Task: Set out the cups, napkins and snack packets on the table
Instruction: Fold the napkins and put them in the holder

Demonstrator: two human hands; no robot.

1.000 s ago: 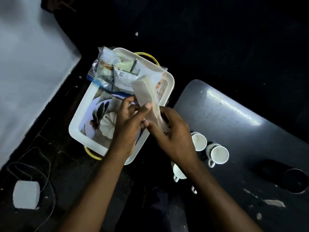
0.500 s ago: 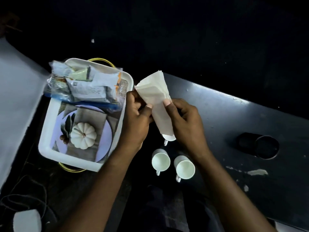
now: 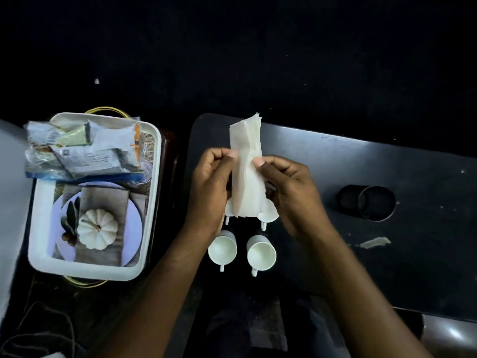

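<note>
napkins (image 3: 246, 174): folded stack held in the air over the table's left end, above the cups; long axis runs near-to-far, far end sticking up free
cups, near pair (image 3: 222, 249): two white cups side by side on table (image 3: 387, 182), handles pointing near; right one (image 3: 261, 255) just beside the left
cups, far pair: two more under the napkins, mostly hidden, only a rim (image 3: 271, 214) and handles show
left hand (image 3: 210, 187): pinching the stack's left edge, thumb on top
right hand (image 3: 289, 187): pinching the right edge, thumb on top; both hands level, neither nearer
key relation: stack sits between the two hands; bare table lies right and far, so right hand likely carries
snack packets (image 3: 82, 151): clear bag of them across far end of tray
tray (image 3: 152, 202): white, left of table, off it
black container (image 3: 366, 202): right on table
</note>
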